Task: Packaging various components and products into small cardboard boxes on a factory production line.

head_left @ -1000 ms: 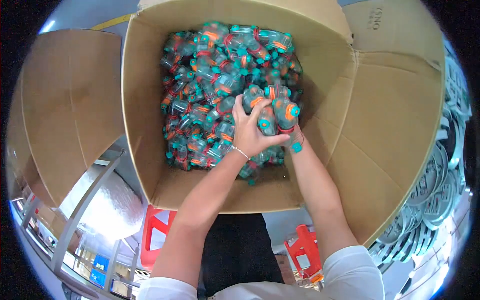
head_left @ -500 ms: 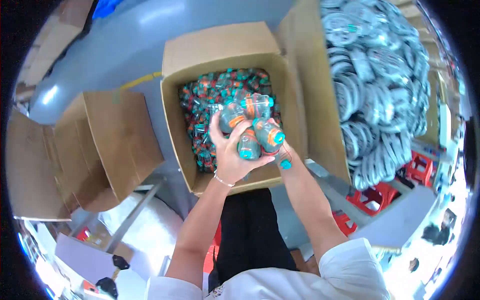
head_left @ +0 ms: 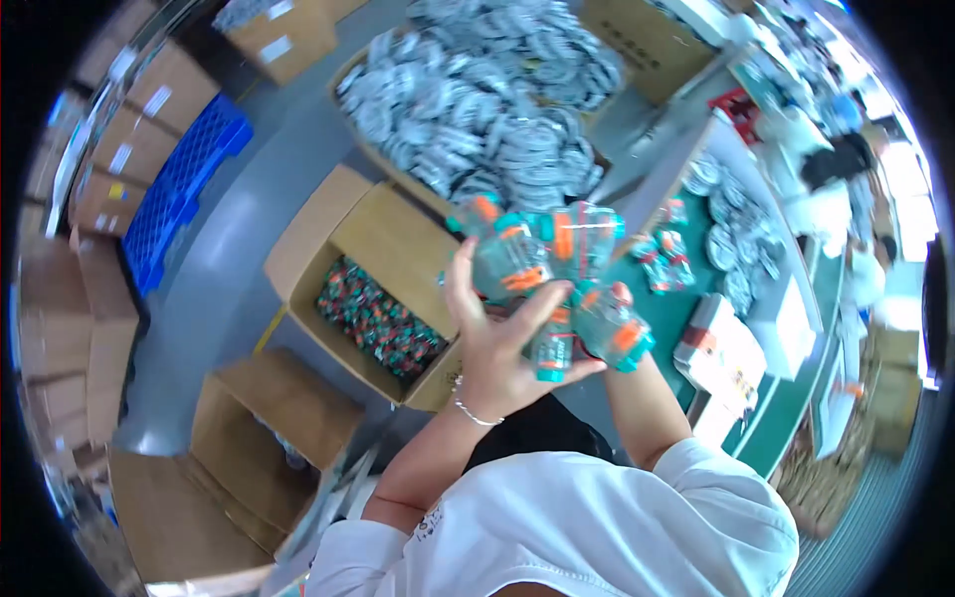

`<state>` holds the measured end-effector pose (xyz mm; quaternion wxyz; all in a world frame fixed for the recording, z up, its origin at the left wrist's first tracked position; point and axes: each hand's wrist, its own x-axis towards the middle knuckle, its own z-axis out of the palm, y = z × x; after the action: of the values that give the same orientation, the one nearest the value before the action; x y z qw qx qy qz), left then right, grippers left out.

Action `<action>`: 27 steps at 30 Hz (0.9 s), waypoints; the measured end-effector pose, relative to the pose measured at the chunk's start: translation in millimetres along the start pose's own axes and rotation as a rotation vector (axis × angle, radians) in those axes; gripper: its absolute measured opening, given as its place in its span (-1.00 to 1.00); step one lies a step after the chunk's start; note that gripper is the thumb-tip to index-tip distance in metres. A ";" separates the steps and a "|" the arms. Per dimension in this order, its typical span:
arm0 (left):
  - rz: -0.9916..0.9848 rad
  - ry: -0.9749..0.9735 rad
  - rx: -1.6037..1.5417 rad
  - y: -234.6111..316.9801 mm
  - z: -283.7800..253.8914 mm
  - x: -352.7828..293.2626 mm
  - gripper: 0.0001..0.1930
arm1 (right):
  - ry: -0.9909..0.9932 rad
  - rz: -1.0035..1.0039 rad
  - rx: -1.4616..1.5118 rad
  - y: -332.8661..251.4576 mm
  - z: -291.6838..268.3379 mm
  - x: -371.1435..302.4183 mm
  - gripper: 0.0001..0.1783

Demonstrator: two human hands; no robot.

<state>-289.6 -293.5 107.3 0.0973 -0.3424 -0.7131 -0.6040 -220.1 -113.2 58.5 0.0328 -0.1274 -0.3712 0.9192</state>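
Your left hand [head_left: 492, 353] and right hand [head_left: 612, 308] cradle a bundle of small teal-and-orange packets [head_left: 547, 269], fingers clamped around it. The open cardboard box [head_left: 383, 239] of more packets sits left, the green table [head_left: 696, 298] right.

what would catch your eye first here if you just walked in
Probably the bundle of small clear bottles with teal and orange parts, held up at centre by the left hand and right hand. Lower left of it stands an open cardboard box with more such bottles inside, and above lies a big heap of grey-white bagged items.
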 end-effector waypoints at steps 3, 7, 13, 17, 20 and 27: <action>0.099 -0.098 -0.128 51.9 49.3 8.3 -0.18 | 0.132 -0.309 -0.165 -57.1 -22.8 -80.8 -0.71; 0.166 -0.304 -0.213 93.1 124.3 9.6 -0.13 | 0.221 -0.560 -0.321 -111.3 -51.8 -107.6 -0.84; -0.040 -0.399 -0.286 57.9 251.8 0.2 -0.06 | 0.503 -0.285 0.146 -137.4 -134.6 -117.5 -0.27; -0.212 -0.538 -0.239 19.9 300.4 13.0 0.05 | 0.541 -0.323 0.031 -146.2 -172.2 -81.2 -0.38; -0.357 -0.606 -0.224 -6.3 341.0 16.2 0.06 | 0.499 -0.170 0.124 -153.1 -231.8 -61.5 -0.38; -0.205 -0.567 -0.271 0.3 311.7 16.5 -0.35 | 0.824 0.050 -0.109 -180.5 -306.3 -44.9 -0.37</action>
<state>-216.0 1.8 38.3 -0.2129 -0.4330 -0.6557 -0.5807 -103.7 216.6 -19.4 0.1495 -0.4953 -0.3719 0.7707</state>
